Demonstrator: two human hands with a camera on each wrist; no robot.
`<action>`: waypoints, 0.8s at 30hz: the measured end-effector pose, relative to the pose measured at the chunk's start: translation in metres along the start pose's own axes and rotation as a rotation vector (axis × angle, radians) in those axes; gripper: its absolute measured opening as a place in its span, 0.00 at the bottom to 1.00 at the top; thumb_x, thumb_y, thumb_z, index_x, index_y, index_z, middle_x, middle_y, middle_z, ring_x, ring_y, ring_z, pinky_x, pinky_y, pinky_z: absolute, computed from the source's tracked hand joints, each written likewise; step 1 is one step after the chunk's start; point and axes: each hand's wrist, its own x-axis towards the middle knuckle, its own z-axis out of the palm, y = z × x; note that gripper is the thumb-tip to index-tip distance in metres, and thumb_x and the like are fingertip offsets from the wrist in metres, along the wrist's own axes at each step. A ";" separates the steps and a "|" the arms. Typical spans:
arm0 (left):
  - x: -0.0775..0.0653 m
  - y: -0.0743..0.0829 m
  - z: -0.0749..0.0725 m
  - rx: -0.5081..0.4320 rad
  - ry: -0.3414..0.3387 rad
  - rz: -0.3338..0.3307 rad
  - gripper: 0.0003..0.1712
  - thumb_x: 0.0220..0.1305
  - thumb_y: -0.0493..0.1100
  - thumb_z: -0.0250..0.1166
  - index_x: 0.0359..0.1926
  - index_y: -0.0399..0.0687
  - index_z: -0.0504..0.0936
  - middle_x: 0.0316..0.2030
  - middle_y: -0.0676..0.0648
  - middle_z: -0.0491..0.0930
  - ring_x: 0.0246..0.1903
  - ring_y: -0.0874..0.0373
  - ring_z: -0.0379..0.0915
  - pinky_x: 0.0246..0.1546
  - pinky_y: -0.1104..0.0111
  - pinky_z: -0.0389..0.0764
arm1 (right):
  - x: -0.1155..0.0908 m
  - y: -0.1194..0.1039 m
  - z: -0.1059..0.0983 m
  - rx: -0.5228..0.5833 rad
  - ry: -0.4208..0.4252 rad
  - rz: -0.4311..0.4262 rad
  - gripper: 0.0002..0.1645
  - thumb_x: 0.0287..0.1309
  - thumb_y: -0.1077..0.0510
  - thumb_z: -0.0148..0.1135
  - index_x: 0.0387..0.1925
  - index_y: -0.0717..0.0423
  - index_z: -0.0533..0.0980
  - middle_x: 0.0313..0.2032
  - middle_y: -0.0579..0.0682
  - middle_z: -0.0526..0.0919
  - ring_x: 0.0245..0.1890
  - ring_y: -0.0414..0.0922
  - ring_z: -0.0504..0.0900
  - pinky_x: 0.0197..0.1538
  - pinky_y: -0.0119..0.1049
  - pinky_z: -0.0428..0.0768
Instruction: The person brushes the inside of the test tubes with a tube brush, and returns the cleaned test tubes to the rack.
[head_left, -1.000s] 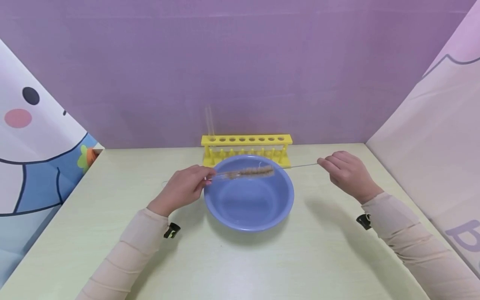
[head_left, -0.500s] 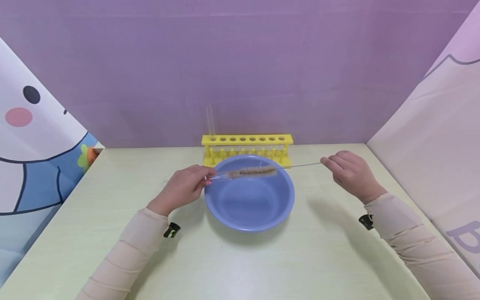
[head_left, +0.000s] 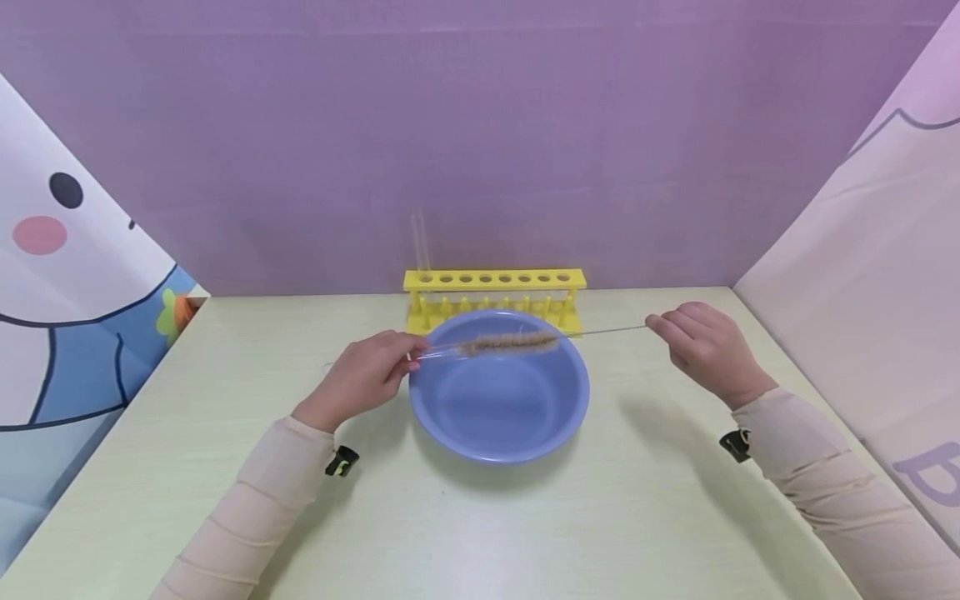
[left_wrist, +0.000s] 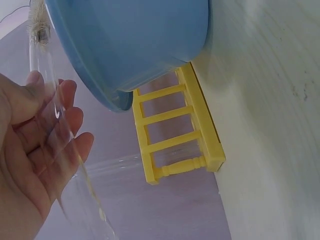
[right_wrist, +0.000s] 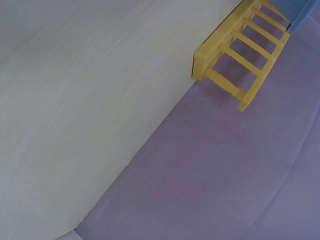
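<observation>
My left hand (head_left: 367, 375) holds a clear test tube (head_left: 444, 352) nearly level above the far half of a blue basin (head_left: 498, 412). In the left wrist view, the thumb and fingers lie around the transparent tube (left_wrist: 59, 112). A test tube brush (head_left: 513, 342) with tan bristles stands at the tube's right end; at least the left part of its bristles is inside the tube. My right hand (head_left: 697, 346) pinches the far end of the brush's thin wire handle, right of the basin. That hand is out of the right wrist view.
Behind the basin stands a yellow test tube rack (head_left: 495, 280), close to the purple backdrop (head_left: 480, 150). Another clear test tube (head_left: 420, 242) stands upright in its leftmost hole. Basin and rack rest on a pale table (head_left: 480, 533), with printed cloth at both sides.
My right hand has shifted slightly to the right, drawing the brush a little way with it. The left hand and the tube have stayed almost still.
</observation>
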 end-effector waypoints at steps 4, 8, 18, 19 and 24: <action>-0.001 -0.001 0.000 -0.001 -0.008 -0.015 0.15 0.59 0.35 0.65 0.48 0.45 0.78 0.41 0.47 0.82 0.38 0.55 0.77 0.32 0.63 0.79 | -0.002 0.001 -0.001 -0.003 -0.002 0.011 0.19 0.53 0.73 0.36 0.31 0.68 0.77 0.21 0.55 0.76 0.20 0.51 0.71 0.25 0.42 0.71; -0.003 -0.004 -0.001 0.003 -0.013 -0.048 0.15 0.58 0.34 0.65 0.47 0.46 0.79 0.40 0.49 0.82 0.36 0.56 0.76 0.32 0.63 0.78 | -0.005 0.003 -0.004 -0.018 -0.002 0.032 0.20 0.50 0.73 0.35 0.31 0.69 0.77 0.21 0.55 0.75 0.20 0.52 0.70 0.26 0.42 0.71; -0.004 -0.007 -0.002 0.007 -0.018 -0.072 0.14 0.59 0.34 0.64 0.47 0.45 0.79 0.36 0.50 0.81 0.35 0.56 0.75 0.34 0.62 0.79 | -0.011 0.004 -0.009 -0.029 -0.016 0.037 0.21 0.51 0.72 0.34 0.32 0.69 0.77 0.21 0.55 0.75 0.20 0.53 0.71 0.27 0.43 0.72; -0.004 -0.007 -0.002 0.009 -0.014 -0.073 0.14 0.59 0.34 0.64 0.47 0.45 0.79 0.36 0.50 0.81 0.35 0.56 0.75 0.33 0.62 0.79 | -0.011 0.004 -0.010 -0.031 -0.017 0.037 0.21 0.50 0.72 0.35 0.32 0.69 0.77 0.21 0.55 0.75 0.20 0.53 0.71 0.27 0.43 0.72; -0.005 -0.009 -0.003 0.014 0.011 -0.069 0.13 0.58 0.32 0.64 0.45 0.45 0.79 0.35 0.51 0.81 0.35 0.57 0.76 0.32 0.62 0.78 | -0.012 0.004 -0.011 -0.044 -0.017 0.036 0.20 0.50 0.73 0.35 0.32 0.69 0.76 0.21 0.56 0.76 0.20 0.53 0.71 0.27 0.43 0.72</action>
